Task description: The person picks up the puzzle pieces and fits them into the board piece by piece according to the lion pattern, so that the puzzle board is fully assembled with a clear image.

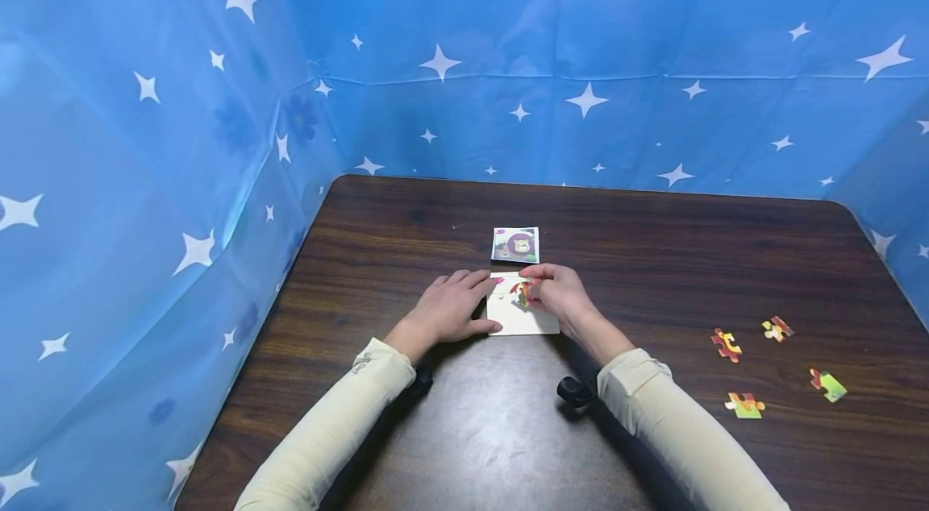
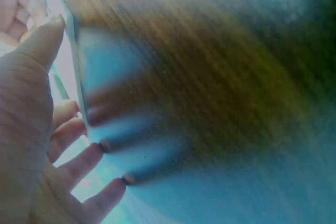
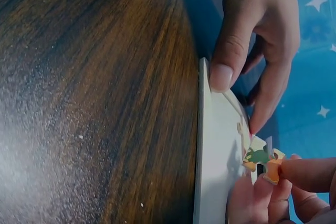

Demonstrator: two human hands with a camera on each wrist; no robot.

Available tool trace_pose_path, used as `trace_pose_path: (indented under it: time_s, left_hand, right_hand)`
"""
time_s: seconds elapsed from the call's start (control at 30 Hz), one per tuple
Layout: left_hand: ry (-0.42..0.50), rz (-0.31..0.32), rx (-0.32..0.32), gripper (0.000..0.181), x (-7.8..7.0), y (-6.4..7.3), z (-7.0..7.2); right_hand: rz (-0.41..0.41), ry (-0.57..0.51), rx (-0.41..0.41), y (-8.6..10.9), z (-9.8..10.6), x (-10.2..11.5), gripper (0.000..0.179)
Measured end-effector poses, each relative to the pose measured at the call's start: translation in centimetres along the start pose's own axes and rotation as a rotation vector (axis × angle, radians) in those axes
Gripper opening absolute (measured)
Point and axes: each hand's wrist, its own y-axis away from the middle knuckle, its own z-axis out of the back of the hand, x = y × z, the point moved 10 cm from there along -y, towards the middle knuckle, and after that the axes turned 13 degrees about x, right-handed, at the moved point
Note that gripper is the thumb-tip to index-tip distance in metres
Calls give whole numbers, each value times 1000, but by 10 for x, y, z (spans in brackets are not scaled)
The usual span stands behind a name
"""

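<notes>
Puzzle piece [image 3: 258, 157] held over the far half of a white board [image 1: 522, 321]; whether the two touch cannot be told. Piece tilted, with knobs and notches cut in its outline; a dark green patch set beside yellow and orange, cut edge pale. It is pinched between thumb and fingers of the right hand [image 1: 564, 300], fingers curled.

Board flat, rectangular, mostly plain, thick-edged; a small pink patch seen at its far left corner. It is placed a little left of middle between the left and right edges of the dark wood-grain tabletop [image 1: 639, 261]. Its left side is steadied by the left hand [image 1: 450, 309], fingers spread apart, thumb laid on the near left corner.

Picture card [image 1: 516, 245] with a maned lion lies just beyond the board, toward the tabletop's far edge.

Four loose pieces scattered toward the right edge, none touching: a red-and-yellow one [image 1: 726, 345], a smaller-looking reddish one [image 1: 777, 329], a green-and-red one [image 1: 829, 385], an orange-and-green one [image 1: 745, 405].
</notes>
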Motion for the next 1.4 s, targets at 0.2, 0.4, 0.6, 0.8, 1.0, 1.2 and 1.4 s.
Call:
trace_pose_path:
  time_s: [0.2,0.4,0.6,0.8,1.0,1.2,1.4]
  left_hand:
    - [8,-4,0,83,0,-1,-1]
    - [13,-8,-1,83,1,0,-1]
    - [15,-15,0,82,0,1,0]
    - [17,-20,-11,82,-1,2,2]
    - [18,-16,-11,82,-1,2,2]
    - [21,-17,-5,82,-1,3,2]
    - [28,-17,6,82,-1,4,2]
  right_hand:
    - [2,12,-1,0,-4,0,37]
    - [15,-58,26,-2,-10,-4,31]
    - [9,-49,38,-2,-17,-7,25]
    - [0,-28,21,-3,-21,-9,23]
    - [-32,7,3,-2,-22,-10,17]
    - [-46,26,19,-2,-22,-13,17]
    - [-49,33,37,0,-20,-15,21]
